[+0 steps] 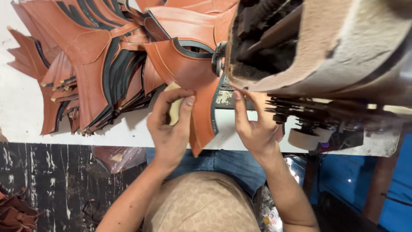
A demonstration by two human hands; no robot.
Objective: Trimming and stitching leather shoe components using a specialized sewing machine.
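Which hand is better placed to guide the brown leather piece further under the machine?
Probably the right hand: its fingertips rest beside the sewing machine, on the leather piece. The left hand sits farther back, pinching a pale pad.

Single head-worn view, looking steeply down, close above the white table (25, 107); sewing machine (326, 47) filling upper right of the frame, floor along the bottom.

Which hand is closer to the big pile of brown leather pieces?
Left. The left hand sits just beside the pile of leather pieces, to its right; the right hand is farther right, by the sewing machine.
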